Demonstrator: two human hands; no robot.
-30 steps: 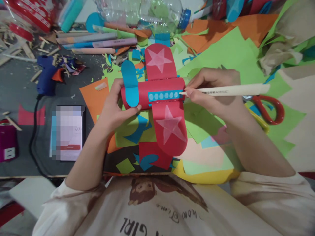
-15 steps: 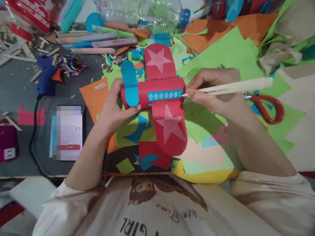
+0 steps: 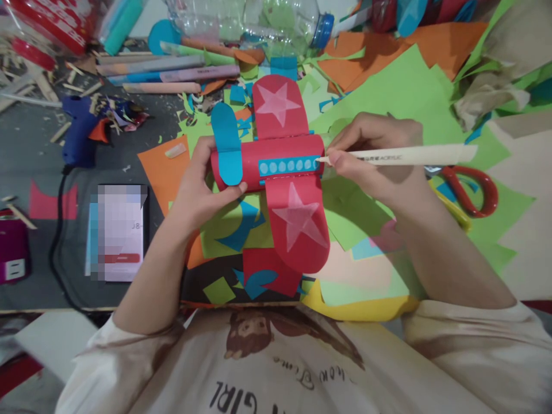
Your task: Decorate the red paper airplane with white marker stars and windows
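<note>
A red paper airplane model (image 3: 254, 152) lies in front of me, its tube body running left to right. Pale stars mark both red wings, and a blue tail piece (image 3: 230, 144) sits on the left end. My left hand (image 3: 202, 184) grips that tail end, thumb below and fingers partly hidden behind it. Along the body runs a blue strip (image 3: 290, 166) with a row of white dots. My right hand (image 3: 375, 149) holds a white acrylic marker (image 3: 414, 156), whose tip is at the last dot, on the strip's right end.
Red-handled scissors (image 3: 478, 192) lie by my right forearm. A blue glue gun (image 3: 80, 129) with a cord and a phone (image 3: 123, 230) are on the left. Markers (image 3: 172, 75) and a plastic bottle (image 3: 245, 26) lie at the back. Green paper (image 3: 388, 86) and scraps surround the model.
The marker tip has shifted slightly up, and its back end has dropped a little. The last dot's outline, open at the right before, now looks more closed. My left hand stays put.
</note>
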